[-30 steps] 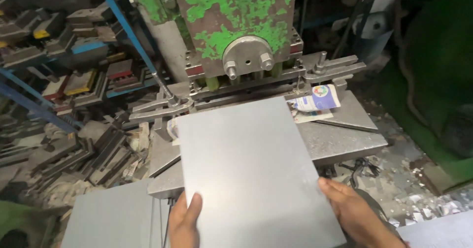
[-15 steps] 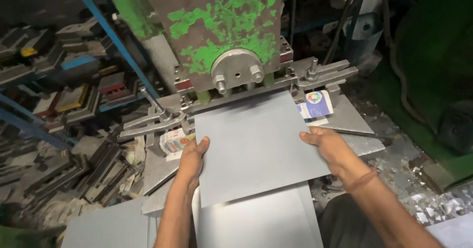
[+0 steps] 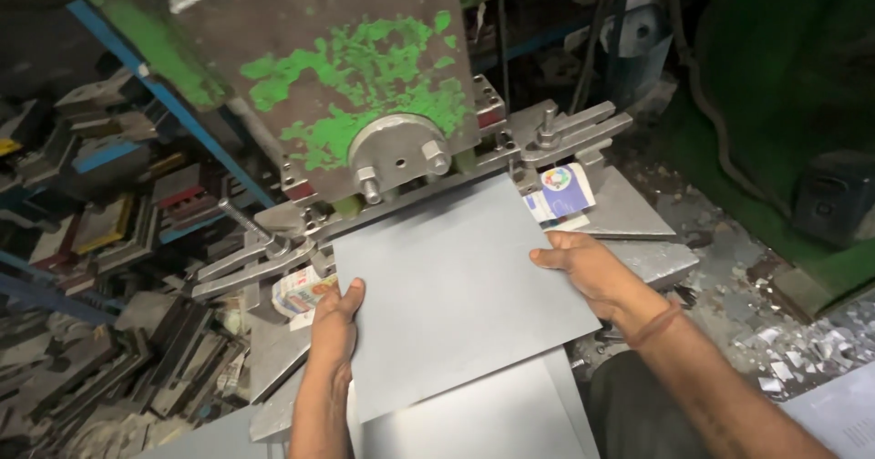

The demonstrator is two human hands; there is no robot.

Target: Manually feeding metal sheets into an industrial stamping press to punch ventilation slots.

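Looking down from head height, two bare forearms are seen reaching forward over a metal work table (image 3: 656, 260). Nearest the viewer, a second flat grey sheet (image 3: 492, 422) lies under the one being handled, its near edge cut off by the bottom of the frame.

A flat grey metal sheet (image 3: 456, 295) is held between both hands, lying slightly skewed on the table. The left hand (image 3: 335, 322) is closed on the sheet's left edge — the thumb is laid on top and the fingers are hidden beneath. The right hand (image 3: 583, 268) is pressed on the sheet's right edge, the fingers spread flat over its surface; a thin band is worn at that wrist. The sheet's far edge is tucked just under the front of a press machine (image 3: 346, 85).

Just beside the left hand a printed paper scrap (image 3: 301, 290) is seen on the table, and a small printed card (image 3: 563, 190) lies just beyond the right hand. Long metal clamp bars (image 3: 246, 258) are set at the left of the sheet, and a matching clamp (image 3: 574, 131) at the right.

Beyond them the machine's body rises — rusty brown with patches of flaking green paint, and a round steel boss with two bolts (image 3: 399, 154) at its lower front.

At far left, racks of dark metal tooling (image 3: 100, 213) are stacked. At lower right, shiny metal offcuts (image 3: 802, 350) are scattered on the floor.
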